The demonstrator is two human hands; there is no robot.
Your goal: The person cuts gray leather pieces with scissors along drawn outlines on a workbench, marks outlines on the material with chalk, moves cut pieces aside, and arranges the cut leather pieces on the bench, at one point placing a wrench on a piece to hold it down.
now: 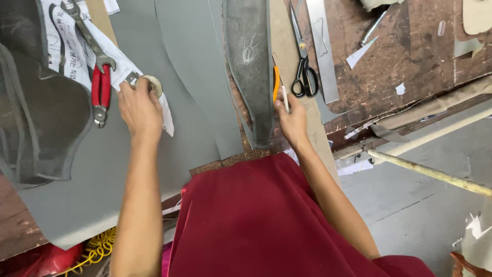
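The left hand (pixel 139 110) rests on the grey sheet (pixel 189 77), fingers closed around a small round tape roll (pixel 154 83) just beside the red-handled pliers (pixel 101 95). The right hand (pixel 293 120) pinches a thin white stick (pixel 285 99) at the edge of the dark mesh strip (pixel 251 66), near the black scissors (pixel 303 61)

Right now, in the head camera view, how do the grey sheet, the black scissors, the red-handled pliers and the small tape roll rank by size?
1. Grey sheet, by far the largest.
2. Black scissors and red-handled pliers: the scissors look somewhat longer, but the two are close, so I would not rank them firmly.
3. Small tape roll at the left hand, smallest.
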